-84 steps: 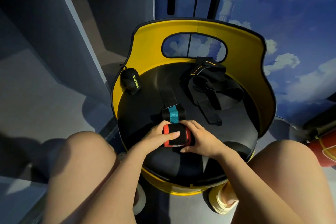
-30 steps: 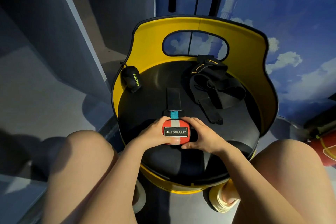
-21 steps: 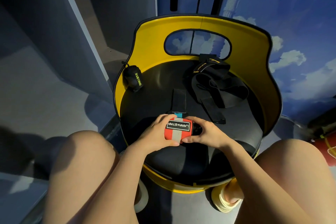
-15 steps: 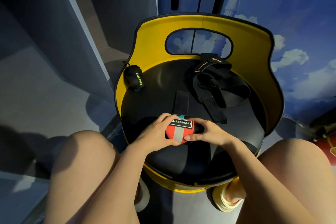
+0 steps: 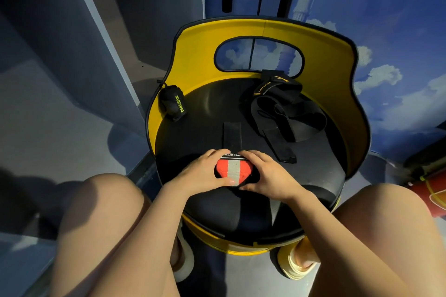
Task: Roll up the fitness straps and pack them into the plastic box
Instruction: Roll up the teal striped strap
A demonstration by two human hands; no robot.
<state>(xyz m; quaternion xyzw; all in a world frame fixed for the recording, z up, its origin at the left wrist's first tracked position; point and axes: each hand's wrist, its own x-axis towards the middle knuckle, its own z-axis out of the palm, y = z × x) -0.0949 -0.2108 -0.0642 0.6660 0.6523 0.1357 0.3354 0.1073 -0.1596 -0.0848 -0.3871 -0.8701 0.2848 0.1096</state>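
A red and grey strap roll (image 5: 232, 170) lies on the black seat (image 5: 207, 132) of a yellow chair. My left hand (image 5: 201, 173) grips its left side and my right hand (image 5: 268, 173) grips its right side, fingers curled over the top. A short black tail (image 5: 232, 135) of the same strap stretches away from the roll. A rolled black strap marked XUEYING (image 5: 172, 103) sits at the seat's left edge. A loose heap of black straps (image 5: 284, 108) lies at the back right. No plastic box is in view.
The yellow chair back (image 5: 198, 65) with an oval cut-out rises behind the seat. My bare knees frame the seat's front. A grey wall panel stands to the left, a blue cloud-painted wall to the right, a red object (image 5: 436, 195) at the right edge.
The roll has turned forward along the strap, so the label is now on its far edge and the grey stripe faces up. The unrolled tail has grown shorter and the blue band is hidden.
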